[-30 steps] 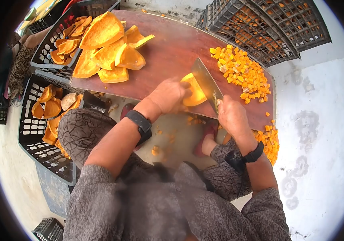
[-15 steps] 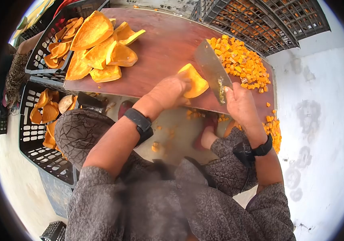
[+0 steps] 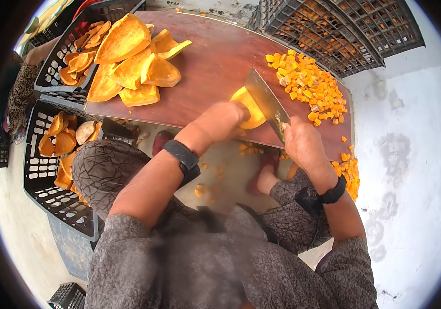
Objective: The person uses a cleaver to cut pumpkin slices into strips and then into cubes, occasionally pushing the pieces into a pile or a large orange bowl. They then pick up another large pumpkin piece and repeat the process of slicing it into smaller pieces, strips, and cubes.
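Observation:
My right hand point(image 3: 304, 142) is closed round the handle of a broad cleaver point(image 3: 266, 102), whose blade stands up at the right edge of a pumpkin piece point(image 3: 250, 109). My left hand point(image 3: 226, 119) presses that orange piece onto the reddish-brown table point(image 3: 207, 72) near its front edge, fingers curled over its left side. To the right of the blade lies a heap of diced pumpkin point(image 3: 313, 87). Large curved pumpkin slabs point(image 3: 125, 44) are piled at the table's left end.
Black crates point(image 3: 35, 177) holding pumpkin chunks stand at the left. Stacked crates point(image 3: 328, 31) of orange cubes rise behind the table. More cubes point(image 3: 349, 175) are heaped low at the right, beside the white wall point(image 3: 411, 129). At far left shows another person's patterned sleeve point(image 3: 22, 92).
The cleaver has moved left and down, from over the diced heap's edge to against the pumpkin piece. My right hand has shifted slightly left and lower; my left still holds the piece.

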A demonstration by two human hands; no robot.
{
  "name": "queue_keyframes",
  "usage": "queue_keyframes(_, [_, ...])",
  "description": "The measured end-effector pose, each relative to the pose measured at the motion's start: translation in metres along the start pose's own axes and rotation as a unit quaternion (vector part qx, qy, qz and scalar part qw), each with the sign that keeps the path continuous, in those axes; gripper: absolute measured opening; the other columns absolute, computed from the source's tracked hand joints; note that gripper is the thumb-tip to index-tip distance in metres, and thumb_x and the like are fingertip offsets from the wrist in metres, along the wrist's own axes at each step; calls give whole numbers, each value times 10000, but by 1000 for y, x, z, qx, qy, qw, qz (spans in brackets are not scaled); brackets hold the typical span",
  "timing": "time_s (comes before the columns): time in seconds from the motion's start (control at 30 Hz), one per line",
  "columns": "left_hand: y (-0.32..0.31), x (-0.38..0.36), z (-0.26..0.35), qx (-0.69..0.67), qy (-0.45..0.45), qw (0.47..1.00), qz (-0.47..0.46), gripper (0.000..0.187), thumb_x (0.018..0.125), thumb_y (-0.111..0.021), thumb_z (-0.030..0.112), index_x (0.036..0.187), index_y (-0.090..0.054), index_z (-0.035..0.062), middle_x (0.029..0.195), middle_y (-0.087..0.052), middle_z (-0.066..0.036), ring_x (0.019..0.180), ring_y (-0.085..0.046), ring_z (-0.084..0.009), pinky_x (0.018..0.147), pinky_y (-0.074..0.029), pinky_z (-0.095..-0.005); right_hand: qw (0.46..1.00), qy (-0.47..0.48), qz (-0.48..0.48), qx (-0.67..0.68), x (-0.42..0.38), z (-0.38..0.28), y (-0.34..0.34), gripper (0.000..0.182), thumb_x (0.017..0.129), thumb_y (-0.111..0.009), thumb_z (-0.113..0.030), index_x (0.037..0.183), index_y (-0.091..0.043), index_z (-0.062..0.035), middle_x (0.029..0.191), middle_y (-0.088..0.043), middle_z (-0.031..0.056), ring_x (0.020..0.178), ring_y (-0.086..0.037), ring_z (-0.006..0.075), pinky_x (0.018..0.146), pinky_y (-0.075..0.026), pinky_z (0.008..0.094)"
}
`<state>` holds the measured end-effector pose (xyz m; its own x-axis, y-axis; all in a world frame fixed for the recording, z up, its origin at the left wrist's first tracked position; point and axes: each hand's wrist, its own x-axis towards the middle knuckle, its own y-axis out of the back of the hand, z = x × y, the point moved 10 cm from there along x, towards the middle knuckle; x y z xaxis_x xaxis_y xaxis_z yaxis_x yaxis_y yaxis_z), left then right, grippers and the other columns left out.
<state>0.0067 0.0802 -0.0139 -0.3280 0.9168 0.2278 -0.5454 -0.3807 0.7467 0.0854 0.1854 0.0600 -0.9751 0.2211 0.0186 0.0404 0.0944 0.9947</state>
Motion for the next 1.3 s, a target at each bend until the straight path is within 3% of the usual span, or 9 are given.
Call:
queue_keyframes(0.27, [5,2,2,-15,-5,999,31,279,688,-772,140,913,-664,15,942,-661,-183,923,-621,-382,810,-507,-442,1000,3,-13,-8,3,-5,4,219,947,-519,-206,847,-539,-12,711,-630,234,695,-629,435,636,-499,522])
queue_keyframes(0.37, [7,4,4,0,-3,999,36,274,683,-777,141,915,-696,19,920,-682,-177,900,-648,-364,798,-520,-429,999,-23,-22,12,5,0,3,206,935,-554,-192,872,-536,3,740,-604,283,755,-591,495,656,-464,546])
queue_keyframes(0.83, [1,3,-7,-24,33,999,25,280,687,-765,121,941,-700,21,948,-681,-186,904,-647,-375,804,-522,-433,995,6,-103,-6,28,-7,2,208,922,-548,-151,857,-541,47,768,-615,300,795,-612,481,705,-485,535])
queue_keyframes(0.97, [1,4,-5,-27,18,999,29,282,697,-747,124,948,-676,16,935,-667,-196,907,-631,-384,802,-518,-436,994,34,-99,-10,36,-9,-1,198,917,-553,-143,854,-548,44,771,-615,302,802,-616,474,707,-488,529])
queue_keyframes(1.03, [2,3,-4,-27,23,999,32,272,691,-755,117,939,-699,17,926,-682,-192,907,-646,-373,809,-521,-433,992,43,-112,-26,39,-14,-3,117,836,-505,-64,860,-572,28,842,-648,262,830,-639,428,710,-504,508])
queue_keyframes(1.27, [-1,6,-6,-15,26,999,30,276,704,-733,132,950,-661,28,912,-661,-182,880,-625,-381,785,-522,-430,991,73,-106,-17,42,-15,-7,85,822,-502,-50,849,-556,11,831,-651,246,827,-647,413,706,-511,498])
queue_keyframes(1.3, [-2,5,-5,-12,26,999,35,268,706,-732,137,942,-663,32,908,-661,-179,875,-625,-381,781,-522,-432,993,74,-95,-16,43,-12,-13,116,868,-534,-96,857,-556,18,798,-640,256,815,-640,427,708,-505,504])
